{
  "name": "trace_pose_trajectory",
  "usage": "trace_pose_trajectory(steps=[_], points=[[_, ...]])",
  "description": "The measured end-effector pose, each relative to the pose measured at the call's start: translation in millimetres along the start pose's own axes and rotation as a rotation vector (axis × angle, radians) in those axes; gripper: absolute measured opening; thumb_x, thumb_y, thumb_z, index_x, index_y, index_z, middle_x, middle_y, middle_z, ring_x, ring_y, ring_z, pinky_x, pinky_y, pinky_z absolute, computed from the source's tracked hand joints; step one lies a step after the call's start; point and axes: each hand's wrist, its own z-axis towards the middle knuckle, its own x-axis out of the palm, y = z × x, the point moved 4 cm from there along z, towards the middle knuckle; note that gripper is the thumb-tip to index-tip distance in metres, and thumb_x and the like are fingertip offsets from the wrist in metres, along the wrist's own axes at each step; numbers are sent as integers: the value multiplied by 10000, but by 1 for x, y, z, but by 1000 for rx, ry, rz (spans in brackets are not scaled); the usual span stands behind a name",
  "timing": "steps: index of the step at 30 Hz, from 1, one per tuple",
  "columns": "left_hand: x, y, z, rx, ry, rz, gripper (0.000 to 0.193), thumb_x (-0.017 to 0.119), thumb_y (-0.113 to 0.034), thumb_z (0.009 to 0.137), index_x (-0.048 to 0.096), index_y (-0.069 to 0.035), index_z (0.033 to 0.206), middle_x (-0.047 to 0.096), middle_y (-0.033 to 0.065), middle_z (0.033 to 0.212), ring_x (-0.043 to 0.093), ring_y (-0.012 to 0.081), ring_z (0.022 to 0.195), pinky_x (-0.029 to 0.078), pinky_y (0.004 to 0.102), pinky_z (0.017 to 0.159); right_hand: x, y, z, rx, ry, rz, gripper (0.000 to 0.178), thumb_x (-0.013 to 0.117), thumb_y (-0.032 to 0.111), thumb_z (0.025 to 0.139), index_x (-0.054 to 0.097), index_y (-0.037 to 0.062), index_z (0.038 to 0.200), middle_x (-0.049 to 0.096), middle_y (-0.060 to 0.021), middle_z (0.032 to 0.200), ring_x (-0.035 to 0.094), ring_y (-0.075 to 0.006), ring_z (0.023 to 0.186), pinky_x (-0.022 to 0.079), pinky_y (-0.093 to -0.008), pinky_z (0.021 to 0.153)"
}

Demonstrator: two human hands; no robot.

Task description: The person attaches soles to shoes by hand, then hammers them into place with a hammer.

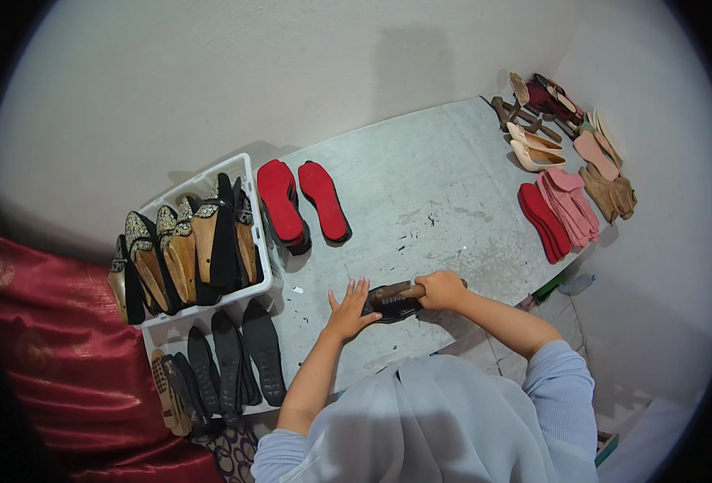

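A black shoe sole lies near the table's front edge. My right hand is closed around a brown wooden-handled tool, which reaches over the sole; its kind is not clear. To the left, my left hand rests flat with fingers spread, its thumb at the sole's left end. Two stacks of red-topped soles, one beside the basket and another to its right, lie further back.
A white plastic basket of shoes on wooden lasts stands at the left. Black soles line the front left edge. At the far right are beige shoes, red insoles, pink insoles and tan pieces. Scraps dot the table.
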Motion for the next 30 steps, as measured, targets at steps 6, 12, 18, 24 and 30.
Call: trace_pose_trajectory(steps=[6,12,18,24,30], points=[[2,-2,0,-3,32,16,787,514,-593,828,221,-250,1473,82,141,1550,46,337,1429,-80,698,998,-6,-59,-48,118,-50,16,212,632,263,654,658,133,820,658,-141,719,648,-337,679,517,-452,639],[3,-11,-4,-20,35,68,693,501,-525,859,251,-288,1461,80,143,1550,36,357,1426,-68,721,978,-8,-96,-78,192,-122,34,185,627,261,647,646,145,788,648,-127,687,637,-344,658,507,-455,616],[10,-37,2,160,18,32,659,503,-332,865,245,-245,1465,139,147,1540,97,332,1425,14,630,1053,-20,-96,-67,58,-98,5,177,626,274,637,635,145,758,640,-121,670,627,-341,635,491,-453,581],[13,-35,3,161,14,3,713,543,-358,844,235,-213,1471,182,120,1535,167,293,1414,60,513,1105,-16,-81,-44,-122,-65,-10,191,620,293,625,626,142,743,629,-108,643,621,-329,618,487,-440,565],[14,-34,2,184,-56,-66,797,626,-364,804,232,-170,1470,236,113,1518,198,287,1405,94,497,1101,-10,-52,-21,-197,-13,-7,189,616,286,625,627,140,744,630,-107,637,627,-322,619,490,-436,568]])
